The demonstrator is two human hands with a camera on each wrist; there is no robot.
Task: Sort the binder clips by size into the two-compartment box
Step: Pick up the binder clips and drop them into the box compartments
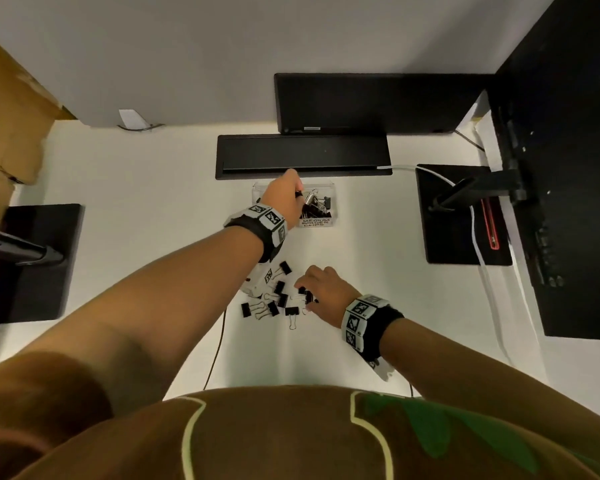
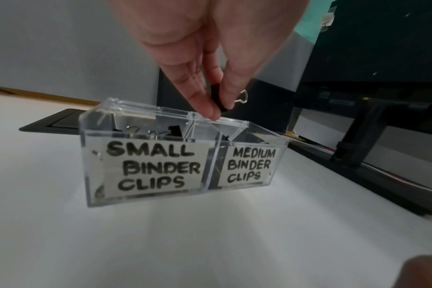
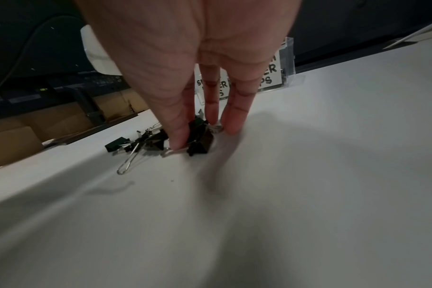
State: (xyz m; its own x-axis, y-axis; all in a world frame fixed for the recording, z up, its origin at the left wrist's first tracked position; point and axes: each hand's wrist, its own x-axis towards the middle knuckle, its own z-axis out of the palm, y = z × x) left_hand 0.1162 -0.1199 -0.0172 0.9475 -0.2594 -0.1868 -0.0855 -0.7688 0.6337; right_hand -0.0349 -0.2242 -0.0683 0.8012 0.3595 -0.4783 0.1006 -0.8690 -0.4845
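Left hand [image 2: 197, 64] pinches a small clip [image 2: 218, 97] over the box [image 2: 146, 196]; right hand [image 3: 185, 64] pinches a table clip [image 3: 200, 139]; light, stiff, best gripped by the body.

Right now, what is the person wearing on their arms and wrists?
Both forearms are bare, with no sleeves reaching them. The left hand and right hand are ungloved. Each wrist carries a black fabric wristband topped with white square tiles printed with black-and-white coded markers. The top worn is brown with green and cream print.
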